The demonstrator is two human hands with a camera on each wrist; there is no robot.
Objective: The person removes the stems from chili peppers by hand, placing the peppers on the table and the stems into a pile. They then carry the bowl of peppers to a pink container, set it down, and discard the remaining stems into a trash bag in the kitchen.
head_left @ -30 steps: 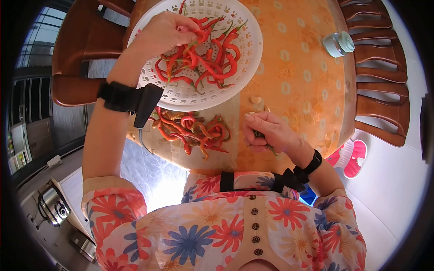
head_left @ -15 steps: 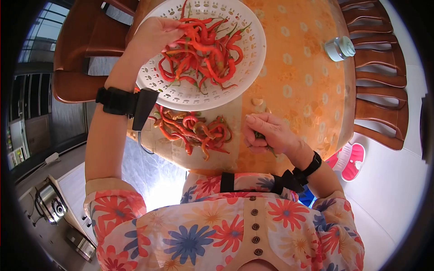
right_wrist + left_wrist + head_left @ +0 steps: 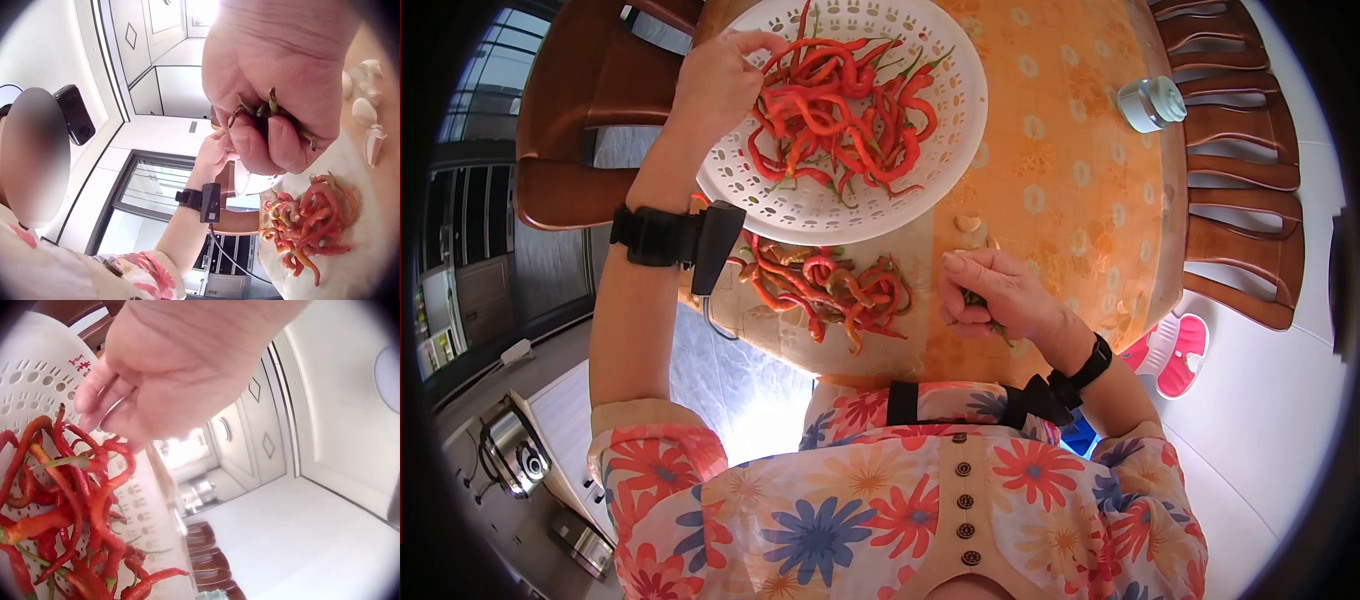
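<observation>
A heap of red chili peppers (image 3: 830,110) lies in a white perforated basket (image 3: 800,220). My left hand (image 3: 718,88) is at the heap's left edge, inside the basket rim, its curved fingers and thumb at the chili peppers. In the left wrist view, red chilies (image 3: 119,469) meet the left hand's (image 3: 169,369) fingertips, which are partly hidden. Over the table's near side my right hand (image 3: 1000,292) is closed around a small bunch of green chili stems (image 3: 269,112), their ends poking out between the fingers. A second pile of red chilies (image 3: 830,290) lies in front of the basket.
Garlic cloves (image 3: 365,111) lie on the table just beyond the right hand. A lidded glass jar (image 3: 1145,103) stands near the table's right edge. Wooden chairs (image 3: 1240,140) line the right side, and another chair (image 3: 600,110) is at the left.
My left hand has shifted left, from over the heap to its left edge, and chilies have come leftward in the basket. The right hand keeps its hold on the stems, nearly still.
</observation>
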